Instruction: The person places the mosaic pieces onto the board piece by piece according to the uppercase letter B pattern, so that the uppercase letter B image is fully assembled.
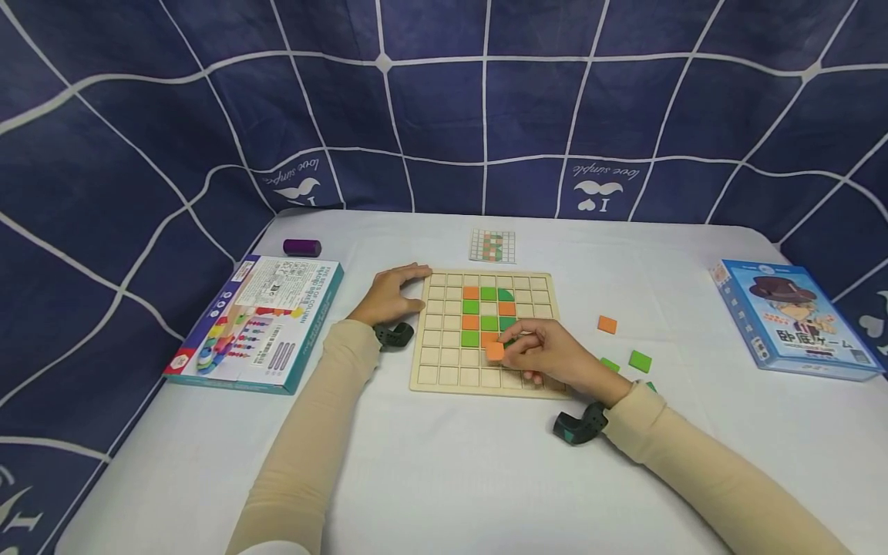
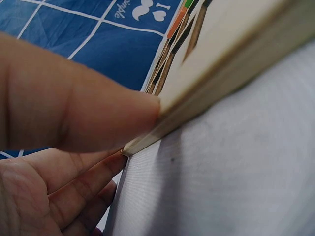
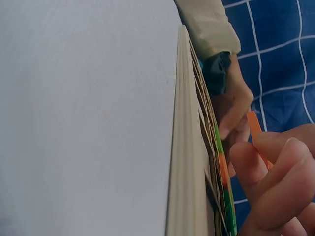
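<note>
My right hand (image 1: 548, 351) pinches an orange square tile (image 1: 494, 352) between thumb and fingers above the front half of a wooden grid board (image 1: 437, 378). In the right wrist view the same tile (image 3: 254, 124) shows edge-on, raised off the board. Orange and green tiles (image 1: 471, 317) fill several cells in the board's middle, with a bare cell among them; the right hand hides part of the pattern. My left hand (image 1: 391, 297) rests at the board's left edge near the far corner. Its thumb (image 2: 113, 110) touches the edge, and the fingers lie extended along the corner.
A small pattern card (image 1: 492, 246) lies behind the board. Right of it are a loose orange tile (image 1: 607, 324) and several green tiles (image 1: 640, 361). A puzzle box (image 1: 277, 324) and purple cylinder (image 1: 301, 247) stand left, a blue game box (image 1: 798, 320) right.
</note>
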`<action>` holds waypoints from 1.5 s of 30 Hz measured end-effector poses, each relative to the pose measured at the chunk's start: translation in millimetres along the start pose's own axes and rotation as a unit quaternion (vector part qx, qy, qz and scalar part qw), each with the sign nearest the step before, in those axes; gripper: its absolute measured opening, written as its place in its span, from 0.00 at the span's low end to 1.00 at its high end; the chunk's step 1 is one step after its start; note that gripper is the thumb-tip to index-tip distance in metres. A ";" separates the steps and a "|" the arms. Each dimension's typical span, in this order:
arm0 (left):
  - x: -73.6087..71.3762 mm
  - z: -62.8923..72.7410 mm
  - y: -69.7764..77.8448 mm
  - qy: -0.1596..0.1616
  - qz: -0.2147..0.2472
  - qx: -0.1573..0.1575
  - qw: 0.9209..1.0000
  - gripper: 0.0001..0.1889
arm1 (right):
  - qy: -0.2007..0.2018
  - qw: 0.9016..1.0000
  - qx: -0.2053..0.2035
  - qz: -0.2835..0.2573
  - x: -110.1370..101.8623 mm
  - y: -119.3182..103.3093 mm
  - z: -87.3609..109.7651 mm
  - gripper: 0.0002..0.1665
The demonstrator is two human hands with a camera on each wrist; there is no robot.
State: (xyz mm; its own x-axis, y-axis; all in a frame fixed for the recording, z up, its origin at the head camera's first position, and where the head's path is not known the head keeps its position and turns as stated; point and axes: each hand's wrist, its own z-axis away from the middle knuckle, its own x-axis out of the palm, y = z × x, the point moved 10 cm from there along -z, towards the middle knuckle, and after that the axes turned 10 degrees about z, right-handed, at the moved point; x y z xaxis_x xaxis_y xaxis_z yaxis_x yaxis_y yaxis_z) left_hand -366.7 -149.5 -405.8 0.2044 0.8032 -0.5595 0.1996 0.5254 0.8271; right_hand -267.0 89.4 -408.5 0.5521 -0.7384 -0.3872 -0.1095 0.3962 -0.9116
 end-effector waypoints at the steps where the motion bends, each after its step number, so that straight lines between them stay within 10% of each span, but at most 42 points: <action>1: 0.0 -0.1 -0.3 0.000 -0.001 0.000 1.000 0.36 | 0.001 1.000 -0.003 0.001 1.8 -1.7 -1.0 0.20; 45: -1.2 1.1 2.8 0.003 -0.010 0.008 1.000 0.35 | 0.017 0.990 -0.024 0.139 27.1 -22.7 -21.5 0.14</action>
State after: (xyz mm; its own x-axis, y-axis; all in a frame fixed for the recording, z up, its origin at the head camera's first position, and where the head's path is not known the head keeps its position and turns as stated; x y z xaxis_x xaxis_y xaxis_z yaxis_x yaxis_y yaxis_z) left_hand -365.3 -149.3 -402.9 0.1937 0.7948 -0.5751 0.2189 0.5364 0.8151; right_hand -267.4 48.7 -401.2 0.4667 -0.6235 -0.6272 -0.2917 0.5610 -0.7748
